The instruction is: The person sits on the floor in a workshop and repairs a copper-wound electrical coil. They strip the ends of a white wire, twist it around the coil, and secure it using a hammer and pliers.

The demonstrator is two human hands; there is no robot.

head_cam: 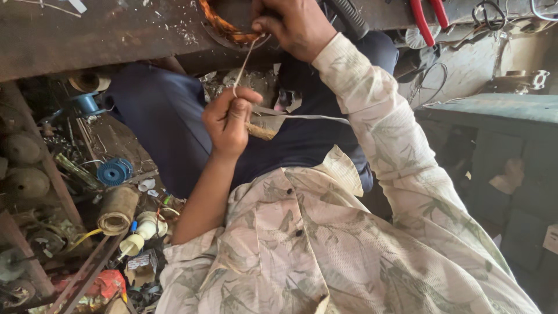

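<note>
Patterned shirt front (302, 256) is filling the near view, with a pale cord (244, 64) running taut between two hands above it.

Left hand (229, 119) is closing into a fist around the lower end of the cord, just over the dark blue lap (168, 122); right hand (293, 26) is pinching the upper end where it is meeting the copper coil winding (224, 28) on the rusty bench edge (87, 40). Cord's long axis is slanting up and slightly rightward from left fist to coil, so the right hand is sitting nearer the winding. Red-handled pliers (427, 20) are lying well apart on the bench.
</note>
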